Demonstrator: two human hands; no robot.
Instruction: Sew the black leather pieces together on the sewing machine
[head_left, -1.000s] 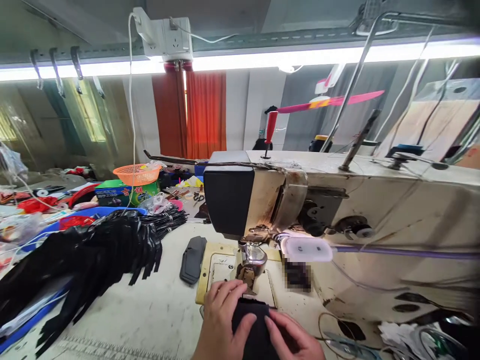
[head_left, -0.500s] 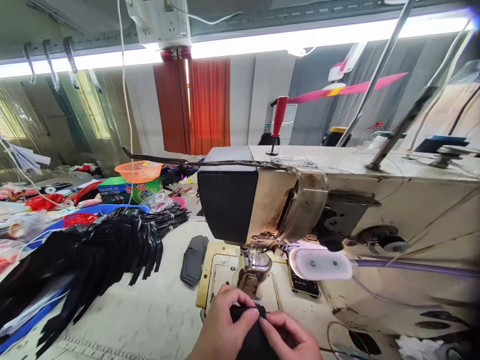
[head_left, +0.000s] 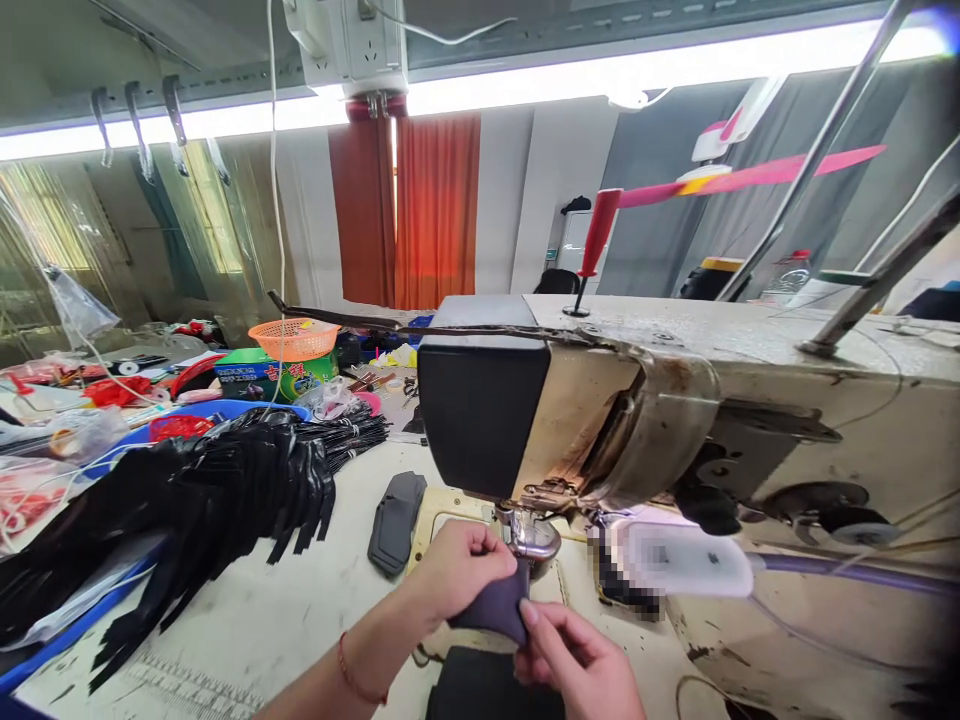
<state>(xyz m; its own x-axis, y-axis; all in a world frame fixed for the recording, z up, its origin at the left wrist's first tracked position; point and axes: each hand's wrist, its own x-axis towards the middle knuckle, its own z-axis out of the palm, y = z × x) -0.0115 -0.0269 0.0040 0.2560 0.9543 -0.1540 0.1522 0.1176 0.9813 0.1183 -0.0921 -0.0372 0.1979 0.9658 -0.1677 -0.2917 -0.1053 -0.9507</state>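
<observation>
Evidently both hands are busy with one small dark cloth [head_left: 489, 608], which lies at the near side of the sewing machine [head_left: 574, 415], just below its metal foot [head_left: 534, 537]. The left hand [head_left: 469, 565] pinches the upper part of the cloth between thumb and bent fingers, close beside that foot; a thin red bracelet [head_left: 351, 675] circles its wrist. The right hand [head_left: 574, 655] grips the cloth's lower right corner, thumb pressed against curled fingers. Whether the far edge sits under the machine's foot is hard to tell, since the left fingers cover it. Nearer the person than the machine's base, a black piece [head_left: 495, 688] lies below the held cloth, partly out of the picture. Left of the machine's base, a few grey pieces [head_left: 396, 525] are stacked on the white table [head_left: 315, 610]. Farther left of the machine spreads a heap of shiny black strips [head_left: 225, 490], and beyond it, behind and left of the machine, an orange basket [head_left: 296, 342] rests on a green box [head_left: 315, 372]. On top of the machine stands a red-handled tool [head_left: 600, 235], and at its right side a pale lamp [head_left: 686, 558] sticks out on a purple cord [head_left: 840, 578].
</observation>
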